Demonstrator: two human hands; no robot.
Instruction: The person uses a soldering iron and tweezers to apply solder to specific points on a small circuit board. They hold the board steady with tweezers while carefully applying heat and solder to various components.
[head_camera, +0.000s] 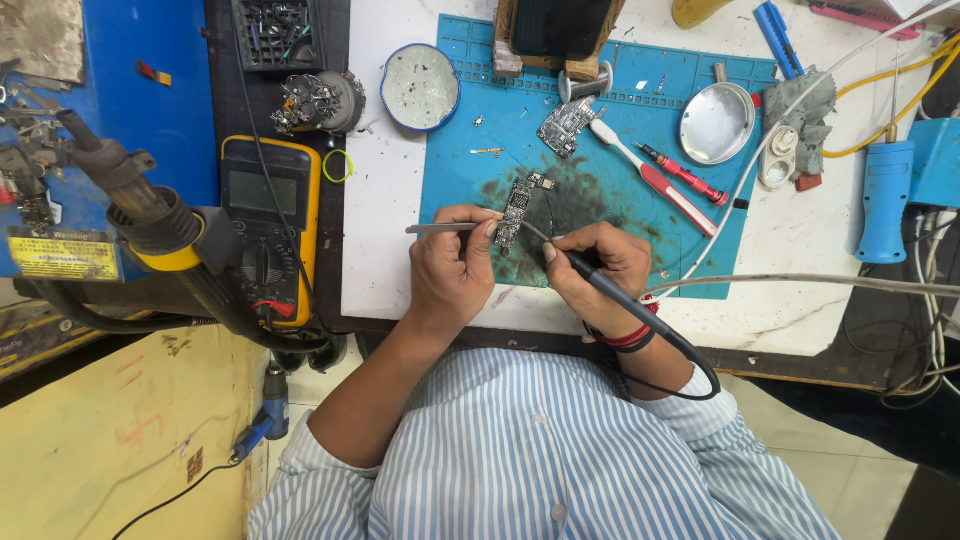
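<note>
The thin, likely fragile green circuit board (517, 212) between the hands is probably best held by its edges, while silver metal tweezers (445, 228) are pinched in the left hand (452, 270) and a black corded soldering pen (600, 285) is gripped in the right hand (598, 270).

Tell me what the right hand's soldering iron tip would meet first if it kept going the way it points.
The right hand aims the soldering iron up and left, its tip already at the narrow circuit board on the blue mat. That board comes first; whether the tip touches it cannot be told.
</note>
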